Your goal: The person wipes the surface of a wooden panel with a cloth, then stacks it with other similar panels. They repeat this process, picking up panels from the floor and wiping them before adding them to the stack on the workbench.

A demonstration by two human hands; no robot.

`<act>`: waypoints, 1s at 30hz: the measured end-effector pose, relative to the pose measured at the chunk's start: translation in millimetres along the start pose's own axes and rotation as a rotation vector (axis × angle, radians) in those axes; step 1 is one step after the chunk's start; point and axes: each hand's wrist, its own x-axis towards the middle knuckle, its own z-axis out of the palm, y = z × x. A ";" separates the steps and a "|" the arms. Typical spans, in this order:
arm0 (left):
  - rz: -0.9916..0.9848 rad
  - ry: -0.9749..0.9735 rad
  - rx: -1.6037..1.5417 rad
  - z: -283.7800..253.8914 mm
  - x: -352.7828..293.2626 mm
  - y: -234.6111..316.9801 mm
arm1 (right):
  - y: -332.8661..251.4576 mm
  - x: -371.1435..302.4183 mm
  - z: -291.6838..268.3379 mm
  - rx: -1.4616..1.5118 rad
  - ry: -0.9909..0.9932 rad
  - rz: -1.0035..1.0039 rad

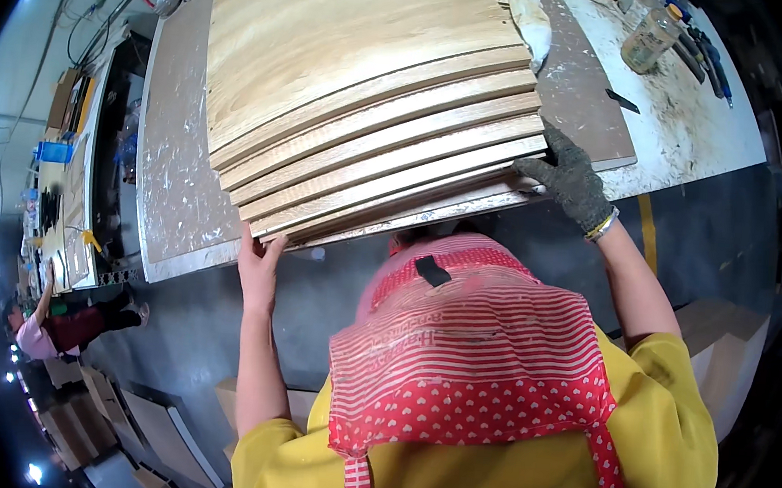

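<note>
- Touching the front left corner of the wooden panel stack (360, 65), the bare left hand (260, 270) has its thumb and forefinger slightly parted; whether they grip or only press, I cannot tell.
- The gloved right hand (571, 181) clasps the front right corner, thumb along the front, fingers bent at the side.
- The stack lies near the front edge of a paint-flecked brown board (179, 170).
- Toward the right back corner of the white worktable (723, 120) stands a bottle (648, 45).
- Across the grey floor (189, 324), at left, another person (53, 331) reaches to a bench.
</note>
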 end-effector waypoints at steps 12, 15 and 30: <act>0.027 0.079 0.006 7.2 8.2 4.8 | -4.3 1.0 12.9 -0.182 0.118 -0.061; 0.011 0.024 0.025 5.7 8.5 8.2 | 8.9 6.1 11.5 -0.216 0.111 -0.019; -0.008 0.059 0.014 10.3 5.3 -2.0 | 27.1 -0.1 13.4 -0.083 0.015 -0.002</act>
